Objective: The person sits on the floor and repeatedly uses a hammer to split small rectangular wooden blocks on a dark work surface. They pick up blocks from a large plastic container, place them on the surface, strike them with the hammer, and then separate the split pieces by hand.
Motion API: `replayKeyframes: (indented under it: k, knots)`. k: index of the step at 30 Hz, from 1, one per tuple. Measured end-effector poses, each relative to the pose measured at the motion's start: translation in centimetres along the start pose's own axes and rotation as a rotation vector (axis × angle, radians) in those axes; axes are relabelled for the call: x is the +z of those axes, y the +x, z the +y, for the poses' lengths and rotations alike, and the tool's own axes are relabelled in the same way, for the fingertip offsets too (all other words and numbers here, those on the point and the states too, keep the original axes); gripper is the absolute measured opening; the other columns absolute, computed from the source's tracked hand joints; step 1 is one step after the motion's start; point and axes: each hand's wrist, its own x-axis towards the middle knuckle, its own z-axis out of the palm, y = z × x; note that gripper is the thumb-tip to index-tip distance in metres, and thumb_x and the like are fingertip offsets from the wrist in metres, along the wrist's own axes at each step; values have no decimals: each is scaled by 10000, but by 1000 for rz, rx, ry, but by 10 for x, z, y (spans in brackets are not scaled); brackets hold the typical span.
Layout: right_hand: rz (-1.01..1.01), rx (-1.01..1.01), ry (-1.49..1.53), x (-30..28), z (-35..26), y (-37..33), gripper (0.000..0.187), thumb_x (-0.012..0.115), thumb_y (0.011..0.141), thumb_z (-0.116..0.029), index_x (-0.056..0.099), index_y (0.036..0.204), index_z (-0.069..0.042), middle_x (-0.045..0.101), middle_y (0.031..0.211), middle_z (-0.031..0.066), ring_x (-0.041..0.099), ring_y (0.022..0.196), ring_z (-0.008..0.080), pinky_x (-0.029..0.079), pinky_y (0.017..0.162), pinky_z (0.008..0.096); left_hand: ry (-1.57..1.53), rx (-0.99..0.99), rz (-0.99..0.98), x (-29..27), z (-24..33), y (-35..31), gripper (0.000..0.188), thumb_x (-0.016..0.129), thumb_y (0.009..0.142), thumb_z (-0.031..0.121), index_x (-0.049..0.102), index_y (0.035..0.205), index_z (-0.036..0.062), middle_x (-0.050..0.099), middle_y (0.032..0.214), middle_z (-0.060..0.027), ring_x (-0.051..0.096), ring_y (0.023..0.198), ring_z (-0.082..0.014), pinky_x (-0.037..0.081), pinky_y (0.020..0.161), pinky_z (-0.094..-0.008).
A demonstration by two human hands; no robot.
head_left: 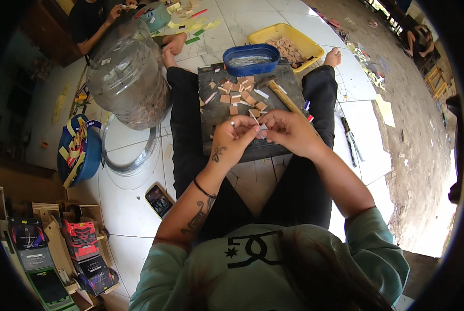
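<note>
My left hand [234, 137] and my right hand [290, 132] meet above the near part of a dark board [211, 122] between my legs. Pinched in the left fingers is a thin pale stick [253, 117]. The right fingertips close on a small whitish piece [263, 130] touching or beside it; its kind is too small to make out. Just beyond the hands lie several small brown wooden squares [234, 110], scattered and partly stacked. A hammer [283, 96] with a wooden handle rests on the board, its handle running toward my right hand.
At the board's far edge stand a blue oval tub [251, 67] and a yellow tray [316, 51] of wooden pieces. To the left are a large clear plastic jug [125, 78], a wire coil [131, 167], a phone [159, 200] and a blue basin [89, 166]. Pens [350, 137] lie right. Another person [89, 26] sits far left.
</note>
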Motion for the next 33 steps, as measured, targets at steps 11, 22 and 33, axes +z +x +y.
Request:
replayKeyframes:
  k: [11,22,33]
  knots:
    - [662,292,-658,-167,34,178,582,645,866,-412,589,1240,31,679,1088,197,668,970,279,515,862,349,1077,422,307,-63,9,38,236,716,831,197,688,1001,36,667,922,-64,604,841,-226,474,742,-337]
    - [-129,89,-1173,-63,23,251,144,701,664,-103,744,794,-60,709,810,152,681,786,299,528,711,381,1140,273,255,-73,-4,71,215,790,720,196,669,852,77,627,842,-53,612,837,-236,459,725,-372]
    - [-101,-50,-1055,-80,34,245,258,713,717,-253,754,870,-49,694,836,195,671,784,345,526,730,424,1287,507,330,-68,-11,68,213,793,736,183,670,882,89,653,788,-34,601,714,-196,420,724,-341]
